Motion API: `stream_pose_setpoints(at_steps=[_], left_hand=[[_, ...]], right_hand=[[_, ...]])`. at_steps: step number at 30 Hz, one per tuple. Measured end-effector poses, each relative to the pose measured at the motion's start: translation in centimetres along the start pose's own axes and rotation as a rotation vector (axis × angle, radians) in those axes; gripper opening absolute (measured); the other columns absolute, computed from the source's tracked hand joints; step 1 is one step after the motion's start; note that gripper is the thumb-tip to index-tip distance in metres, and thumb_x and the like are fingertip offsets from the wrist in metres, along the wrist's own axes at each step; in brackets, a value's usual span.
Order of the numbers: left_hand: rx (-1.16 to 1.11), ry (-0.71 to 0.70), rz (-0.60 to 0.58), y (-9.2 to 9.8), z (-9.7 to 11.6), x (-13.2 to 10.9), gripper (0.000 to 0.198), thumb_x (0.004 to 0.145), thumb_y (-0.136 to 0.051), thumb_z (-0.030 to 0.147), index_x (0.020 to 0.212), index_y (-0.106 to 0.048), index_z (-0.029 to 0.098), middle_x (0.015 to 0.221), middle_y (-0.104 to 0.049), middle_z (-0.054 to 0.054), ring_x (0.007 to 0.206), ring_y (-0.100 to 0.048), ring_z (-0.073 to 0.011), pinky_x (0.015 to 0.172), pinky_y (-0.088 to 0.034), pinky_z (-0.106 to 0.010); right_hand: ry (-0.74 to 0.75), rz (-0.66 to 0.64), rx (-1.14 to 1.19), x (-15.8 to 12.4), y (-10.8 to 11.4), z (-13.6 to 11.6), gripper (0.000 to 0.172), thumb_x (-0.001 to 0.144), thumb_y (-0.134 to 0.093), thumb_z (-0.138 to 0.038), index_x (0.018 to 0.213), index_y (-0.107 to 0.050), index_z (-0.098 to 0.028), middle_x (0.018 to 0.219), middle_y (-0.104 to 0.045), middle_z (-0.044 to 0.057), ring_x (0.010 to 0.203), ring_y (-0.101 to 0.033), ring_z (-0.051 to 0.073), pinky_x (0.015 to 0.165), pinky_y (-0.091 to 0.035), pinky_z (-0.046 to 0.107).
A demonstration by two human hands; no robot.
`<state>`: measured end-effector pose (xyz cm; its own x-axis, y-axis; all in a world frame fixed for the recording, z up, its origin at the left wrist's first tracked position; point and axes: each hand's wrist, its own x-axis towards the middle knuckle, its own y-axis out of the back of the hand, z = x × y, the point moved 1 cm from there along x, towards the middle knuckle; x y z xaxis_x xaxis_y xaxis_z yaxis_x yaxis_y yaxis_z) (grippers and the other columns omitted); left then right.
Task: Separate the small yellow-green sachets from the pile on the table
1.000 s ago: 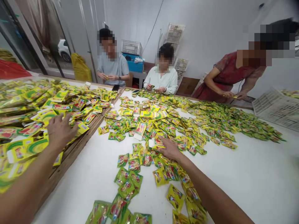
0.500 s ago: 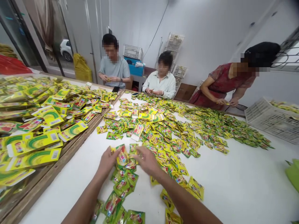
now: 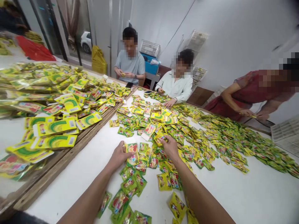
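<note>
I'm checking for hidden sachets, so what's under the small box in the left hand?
Green sachets show just past the near edge of the small box. Whatever lies directly beneath is covered by the box and left hand.

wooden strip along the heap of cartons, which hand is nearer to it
Left. The left hand, holding a carton, is just right of the wooden strip; the right hand is farther right, at the sachets.
</note>
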<state>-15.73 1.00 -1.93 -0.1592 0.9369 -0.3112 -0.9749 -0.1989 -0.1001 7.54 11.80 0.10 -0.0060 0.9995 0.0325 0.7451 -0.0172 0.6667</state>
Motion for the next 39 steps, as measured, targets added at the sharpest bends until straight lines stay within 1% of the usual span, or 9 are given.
stream_pose_setpoints(at_steps=[4, 6, 10, 15, 21, 27, 31, 35, 39], left_hand=[[0.056, -0.050, -0.023, 0.4, 0.2, 0.0, 0.048, 0.055, -0.078, 0.039, 0.090, -0.053, 0.018, 0.072, -0.065, 0.001, 0.066, -0.060, -0.0179, 0.060, -0.046, -0.027], [0.072, -0.071, -0.065, 0.4, 0.5, -0.1, 0.047, 0.056, -0.077, 0.039, 0.092, -0.055, 0.018, 0.074, -0.065, 0.000, 0.067, -0.060, -0.0181, 0.061, -0.046, -0.027], [-0.014, -0.108, -0.151, 0.5, 1.1, -0.3, 0.039, 0.061, -0.075, 0.038, 0.090, -0.058, 0.017, 0.083, -0.068, -0.002, 0.075, -0.062, -0.0186, 0.068, -0.047, -0.028], [-0.129, -0.012, -0.132, 0.5, 1.4, -0.3, 0.039, 0.059, -0.078, 0.038, 0.084, -0.057, 0.016, 0.074, -0.068, -0.001, 0.064, -0.061, -0.0153, 0.061, -0.045, -0.025], [-0.159, 0.091, -0.130, 0.2, 1.5, -0.5, 0.050, 0.055, -0.080, 0.039, 0.092, -0.058, 0.015, 0.067, -0.064, 0.001, 0.060, -0.058, -0.0131, 0.058, -0.042, -0.022], [-0.021, 0.104, -0.072, 0.7, 0.9, -0.3, 0.051, 0.057, -0.077, 0.044, 0.094, -0.057, 0.015, 0.049, -0.042, 0.010, 0.045, -0.037, -0.0057, 0.046, -0.025, -0.018], [-0.013, 0.137, -0.063, 0.7, 0.7, -0.1, 0.052, 0.056, -0.076, 0.046, 0.094, -0.057, 0.015, 0.050, -0.044, 0.009, 0.045, -0.039, -0.0072, 0.046, -0.025, -0.020], [-0.008, 0.104, -0.031, 0.9, 0.2, 0.1, 0.051, 0.054, -0.076, 0.046, 0.092, -0.060, 0.015, 0.051, -0.051, 0.006, 0.047, -0.048, -0.0111, 0.047, -0.030, -0.022], [0.023, 0.093, -0.001, 0.9, 0.3, 0.1, 0.051, 0.053, -0.078, 0.044, 0.091, -0.062, 0.015, 0.052, -0.056, 0.004, 0.050, -0.053, -0.0135, 0.048, -0.034, -0.023]], right_hand=[[-0.081, -0.297, 0.462, -1.5, -1.8, -5.4, 0.040, 0.058, -0.070, -0.052, 0.075, -0.057, -0.018, 0.065, -0.055, -0.002, 0.055, -0.046, 0.012, 0.055, -0.038, 0.025], [-0.061, -0.321, 0.594, -2.2, -2.9, -7.4, 0.038, 0.059, -0.071, -0.050, 0.073, -0.056, -0.019, 0.065, -0.055, -0.002, 0.056, -0.046, 0.011, 0.056, -0.040, 0.025], [0.151, -0.304, 0.394, -2.7, -4.5, -8.5, 0.028, 0.063, -0.069, -0.044, 0.067, -0.059, -0.018, 0.063, -0.055, -0.002, 0.061, -0.047, 0.012, 0.059, -0.036, 0.024], [0.078, -0.457, 0.337, -3.0, -4.6, -6.8, 0.029, 0.064, -0.066, -0.044, 0.065, -0.060, -0.016, 0.061, -0.052, -0.003, 0.059, -0.043, 0.011, 0.057, -0.033, 0.023], [-0.005, -0.370, 0.337, -4.2, -5.0, -5.9, 0.032, 0.061, -0.067, -0.047, 0.066, -0.060, -0.016, 0.058, -0.049, -0.004, 0.056, -0.041, 0.010, 0.054, -0.032, 0.023], [-0.068, -0.030, -0.081, -1.1, -2.0, -2.2, 0.033, 0.074, -0.056, -0.045, 0.091, -0.065, -0.018, 0.086, -0.065, 0.007, 0.076, -0.057, 0.019, 0.065, -0.042, 0.029], [-0.043, -0.134, -0.262, 0.8, -1.4, 0.1, 0.045, 0.055, -0.075, -0.034, 0.096, -0.068, -0.019, 0.095, -0.067, 0.010, 0.094, -0.058, 0.028, 0.076, -0.043, 0.034], [-0.031, -0.088, -0.206, 0.1, -1.9, -0.7, 0.029, 0.067, -0.065, -0.036, 0.089, -0.067, -0.017, 0.091, -0.066, 0.009, 0.088, -0.058, 0.025, 0.076, -0.043, 0.034], [-0.065, -0.076, 0.275, -2.1, -2.8, -4.1, 0.037, 0.064, -0.066, -0.050, 0.077, -0.057, -0.018, 0.072, -0.057, 0.001, 0.066, -0.052, 0.015, 0.060, -0.042, 0.027]])
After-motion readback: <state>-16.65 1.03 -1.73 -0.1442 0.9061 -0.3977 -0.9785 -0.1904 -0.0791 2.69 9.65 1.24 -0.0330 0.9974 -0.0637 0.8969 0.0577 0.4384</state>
